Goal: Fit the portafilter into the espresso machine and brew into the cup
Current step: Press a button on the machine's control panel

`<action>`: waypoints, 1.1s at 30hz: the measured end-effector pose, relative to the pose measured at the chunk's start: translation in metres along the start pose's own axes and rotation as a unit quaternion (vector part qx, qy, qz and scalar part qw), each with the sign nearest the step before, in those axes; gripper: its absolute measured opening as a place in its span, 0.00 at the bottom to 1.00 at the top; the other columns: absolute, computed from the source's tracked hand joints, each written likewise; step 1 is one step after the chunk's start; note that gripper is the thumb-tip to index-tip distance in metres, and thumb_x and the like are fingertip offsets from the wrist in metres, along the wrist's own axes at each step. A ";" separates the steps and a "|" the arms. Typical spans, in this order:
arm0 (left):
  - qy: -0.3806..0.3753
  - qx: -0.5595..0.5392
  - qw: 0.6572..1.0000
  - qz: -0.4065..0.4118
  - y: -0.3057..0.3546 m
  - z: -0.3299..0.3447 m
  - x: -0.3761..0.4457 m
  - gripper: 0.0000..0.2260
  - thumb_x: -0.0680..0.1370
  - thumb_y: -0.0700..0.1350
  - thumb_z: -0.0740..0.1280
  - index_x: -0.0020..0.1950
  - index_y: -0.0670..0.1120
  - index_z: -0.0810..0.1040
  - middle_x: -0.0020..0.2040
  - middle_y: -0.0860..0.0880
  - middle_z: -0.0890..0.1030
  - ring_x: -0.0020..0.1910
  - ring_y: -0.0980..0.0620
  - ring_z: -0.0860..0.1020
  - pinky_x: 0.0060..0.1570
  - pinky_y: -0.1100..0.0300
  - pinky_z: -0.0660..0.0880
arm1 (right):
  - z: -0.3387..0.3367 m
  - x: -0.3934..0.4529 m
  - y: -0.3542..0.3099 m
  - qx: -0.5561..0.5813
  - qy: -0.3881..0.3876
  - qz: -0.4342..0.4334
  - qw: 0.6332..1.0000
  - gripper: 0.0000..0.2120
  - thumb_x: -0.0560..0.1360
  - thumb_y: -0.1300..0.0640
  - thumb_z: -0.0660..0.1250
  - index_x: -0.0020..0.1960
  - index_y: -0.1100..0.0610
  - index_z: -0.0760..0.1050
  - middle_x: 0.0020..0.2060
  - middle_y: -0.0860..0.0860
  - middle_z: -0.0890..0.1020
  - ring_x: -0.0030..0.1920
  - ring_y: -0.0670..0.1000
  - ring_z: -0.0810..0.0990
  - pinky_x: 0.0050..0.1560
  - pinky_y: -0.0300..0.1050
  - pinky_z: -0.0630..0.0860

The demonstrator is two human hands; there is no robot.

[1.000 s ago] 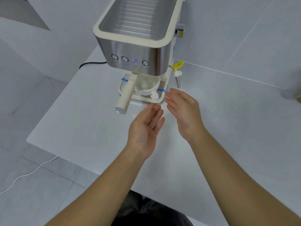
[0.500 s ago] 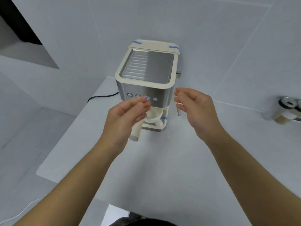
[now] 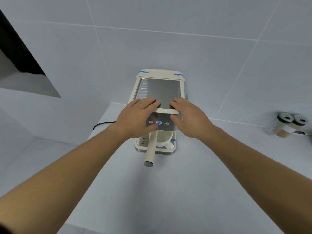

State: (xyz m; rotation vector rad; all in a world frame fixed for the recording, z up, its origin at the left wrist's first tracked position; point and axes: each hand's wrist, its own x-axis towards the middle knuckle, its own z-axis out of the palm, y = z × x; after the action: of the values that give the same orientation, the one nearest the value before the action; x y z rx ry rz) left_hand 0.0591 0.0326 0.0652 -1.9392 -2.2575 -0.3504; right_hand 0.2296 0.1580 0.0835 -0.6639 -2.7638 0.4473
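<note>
Resting my left hand (image 3: 136, 116) and right hand (image 3: 190, 115), fingers spread flat, gripping nothing, on the cream-and-steel espresso machine (image 3: 158, 92) above its cream-handled portafilter (image 3: 150, 150).

We see a cream-bodied espresso machine with a brushed steel front panel (image 3: 159, 92) standing upright at the far side of the pale surface (image 3: 168, 191), against the tiled wall. Its flat steel top is ridged along the left side, and one round button on the front glows blue. The cream-handled portafilter (image 3: 150, 151) sits locked under the front, its long handle pointing toward us and slightly left, ending in a silver cap. A white ceramic cup (image 3: 165, 140) stands on the drip tray just right of that handle, its handle facing near-right.
</note>
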 end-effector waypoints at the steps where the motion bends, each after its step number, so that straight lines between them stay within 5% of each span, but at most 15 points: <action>1: -0.003 0.011 1.000 0.005 -0.003 0.002 0.003 0.32 0.73 0.58 0.67 0.74 0.46 0.69 0.74 0.47 0.71 0.70 0.46 0.72 0.71 0.50 0.64 | 0.002 0.001 0.001 -0.010 0.000 -0.006 1.000 0.11 0.78 0.56 0.62 0.58 0.59 0.75 0.52 0.52 0.76 0.54 0.53 0.73 0.50 0.52 0.76; 9: 0.027 0.037 0.999 0.016 -0.008 0.013 0.012 0.34 0.72 0.63 0.66 0.73 0.47 0.71 0.73 0.46 0.73 0.72 0.46 0.71 0.70 0.48 0.66 | 0.013 -0.002 0.002 -0.009 0.030 0.000 1.000 0.19 0.79 0.55 0.63 0.68 0.60 0.72 0.65 0.53 0.75 0.68 0.54 0.69 0.64 0.48 0.71; 19: 0.070 0.041 0.996 0.024 -0.010 0.018 0.014 0.32 0.70 0.62 0.67 0.70 0.47 0.75 0.70 0.46 0.77 0.69 0.45 0.75 0.67 0.47 0.69 | 0.014 -0.002 -0.002 -0.015 0.042 0.010 0.999 0.19 0.79 0.57 0.64 0.69 0.62 0.72 0.67 0.56 0.75 0.71 0.57 0.68 0.69 0.47 0.66; 26: -0.066 -0.013 0.996 0.063 -0.030 0.003 0.020 0.43 0.71 0.60 0.72 0.80 0.48 0.57 0.80 0.48 0.59 0.79 0.48 0.58 0.75 0.53 0.55 | 0.014 -0.001 0.000 -0.037 0.039 0.002 0.999 0.19 0.79 0.56 0.63 0.68 0.61 0.71 0.65 0.55 0.75 0.68 0.55 0.70 0.65 0.48 0.70; 33: -0.106 -0.061 0.990 0.071 -0.039 -0.004 0.022 0.40 0.73 0.58 0.69 0.80 0.46 0.57 0.81 0.47 0.58 0.79 0.49 0.57 0.77 0.50 0.56 | 0.013 -0.003 -0.004 -0.035 0.031 0.009 0.999 0.20 0.80 0.56 0.61 0.71 0.60 0.69 0.68 0.54 0.74 0.71 0.55 0.67 0.68 0.50 0.70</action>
State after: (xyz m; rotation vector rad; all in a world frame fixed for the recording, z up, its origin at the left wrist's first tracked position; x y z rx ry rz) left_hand 0.0165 0.0472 0.0718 -2.2861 -2.2511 -0.2830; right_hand 0.2264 0.1507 0.0724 -0.7079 -2.7276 0.3292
